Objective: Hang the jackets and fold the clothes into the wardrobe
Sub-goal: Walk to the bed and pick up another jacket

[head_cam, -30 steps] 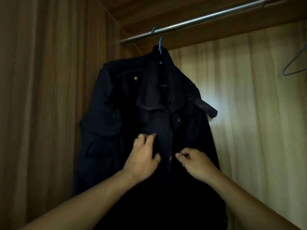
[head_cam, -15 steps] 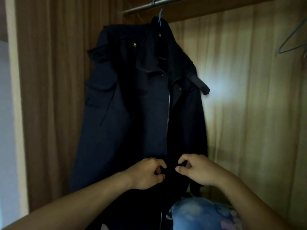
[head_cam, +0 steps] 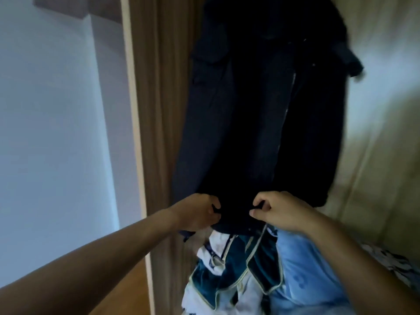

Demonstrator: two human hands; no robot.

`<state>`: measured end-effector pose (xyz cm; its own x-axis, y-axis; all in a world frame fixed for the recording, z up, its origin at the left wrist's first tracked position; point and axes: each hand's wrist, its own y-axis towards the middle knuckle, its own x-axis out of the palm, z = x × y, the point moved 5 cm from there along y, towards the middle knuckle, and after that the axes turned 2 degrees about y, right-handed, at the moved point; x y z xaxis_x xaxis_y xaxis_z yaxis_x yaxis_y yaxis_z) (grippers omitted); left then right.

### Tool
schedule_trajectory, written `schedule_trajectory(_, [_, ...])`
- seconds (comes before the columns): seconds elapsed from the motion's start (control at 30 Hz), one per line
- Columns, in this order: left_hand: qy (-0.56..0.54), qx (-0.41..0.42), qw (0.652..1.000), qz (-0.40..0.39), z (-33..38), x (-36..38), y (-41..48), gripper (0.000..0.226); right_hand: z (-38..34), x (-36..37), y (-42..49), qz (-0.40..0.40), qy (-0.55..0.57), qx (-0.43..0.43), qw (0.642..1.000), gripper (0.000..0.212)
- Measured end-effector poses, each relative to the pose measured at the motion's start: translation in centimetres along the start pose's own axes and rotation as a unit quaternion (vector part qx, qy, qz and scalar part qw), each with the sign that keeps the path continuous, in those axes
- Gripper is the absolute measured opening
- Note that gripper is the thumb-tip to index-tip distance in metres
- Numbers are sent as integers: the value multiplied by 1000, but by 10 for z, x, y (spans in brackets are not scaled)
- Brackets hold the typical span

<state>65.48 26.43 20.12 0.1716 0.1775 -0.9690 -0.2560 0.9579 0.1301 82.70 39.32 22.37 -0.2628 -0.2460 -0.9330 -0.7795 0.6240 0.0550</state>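
A dark navy jacket (head_cam: pixel 250 123) hangs inside the wooden wardrobe, its zip line running down the front; the hanger and rail are out of view above. My left hand (head_cam: pixel 197 212) grips the jacket's bottom hem on the left of the zip. My right hand (head_cam: pixel 275 212) pinches the hem on the right side, thumb and forefinger curled round the dark cloth. Both hands sit close together at the lower edge of the jacket.
Below the jacket lies a heap of clothes: a teal and white garment (head_cam: pixel 229 276) and a light blue one (head_cam: pixel 302 276). The wardrobe's left side panel (head_cam: pixel 156 110) stands beside a pale wall (head_cam: pixel 56 133). The wardrobe's back panel (head_cam: pixel 381 123) is lit at the right.
My hands have slid down the jacket front from chest height to the bottom hem. The view has tipped downward, so the rail and hanger have left the frame and the heap of clothes shows.
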Motion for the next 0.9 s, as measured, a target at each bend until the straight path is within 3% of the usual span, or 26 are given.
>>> schedule_trajectory(0.37, [-26,-217,976,3,-154,-10,-177,30,-166,106,20,-99,22,-131,986,32])
schedule_trajectory(0.5, [-16,-321,947,1,-226,-20,-262,30,-251,145,19,-127,24,-183,975,28])
schedule_trajectory(0.73, [3,-468,884,-4,-341,-47,-439,41,-425,229,11,-163,-6,-267,950,45])
schedule_trajectory(0.9, [5,-553,833,6,-404,-63,-562,40,-539,292,1,-178,-28,-322,929,42])
